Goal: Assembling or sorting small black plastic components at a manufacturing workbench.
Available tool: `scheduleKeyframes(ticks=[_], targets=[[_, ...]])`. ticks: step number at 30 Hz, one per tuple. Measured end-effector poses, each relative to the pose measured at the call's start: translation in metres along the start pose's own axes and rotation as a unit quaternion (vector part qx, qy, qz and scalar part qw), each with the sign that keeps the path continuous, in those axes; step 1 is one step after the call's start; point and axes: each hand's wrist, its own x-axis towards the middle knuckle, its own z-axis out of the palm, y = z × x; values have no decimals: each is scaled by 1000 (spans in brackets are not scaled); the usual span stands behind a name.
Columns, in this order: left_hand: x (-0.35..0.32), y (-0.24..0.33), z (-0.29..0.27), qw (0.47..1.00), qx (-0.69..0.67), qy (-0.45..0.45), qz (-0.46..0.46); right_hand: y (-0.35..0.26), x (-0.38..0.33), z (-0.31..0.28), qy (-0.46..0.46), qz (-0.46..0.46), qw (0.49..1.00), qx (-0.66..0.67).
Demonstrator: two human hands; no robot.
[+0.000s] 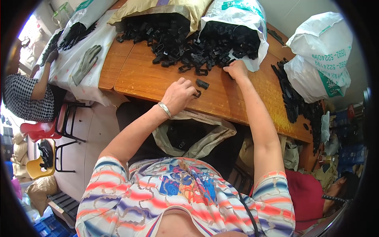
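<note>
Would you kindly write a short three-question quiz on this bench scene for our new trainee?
1. True or false: the left hand rests on the wooden table.
2. The right hand reaches into: A) the pile of black plastic parts, B) the grey glove, C) a drawer.
3. What hangs open below the table edge?

Key: 1 true; 2 A; 3 a beige bag holding black parts.
</note>
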Motion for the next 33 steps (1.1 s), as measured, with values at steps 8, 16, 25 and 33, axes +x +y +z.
scheduleKeyframes(ticks=[8,16,25,33], targets=[[-1,12,-8,993,-87,53,-64,-5,-78,-10,-47,-57,960,270],[-5,1,2,989,-53,45,-133,-32,-148,11,-123,-136,926,329],[-5,-8,2,989,-60,-13,-132,-44,-155,31,38,-395,901,172],[-4,-10,-5,981,-100,-58,-153,-31,-165,32,86,-497,862,55]])
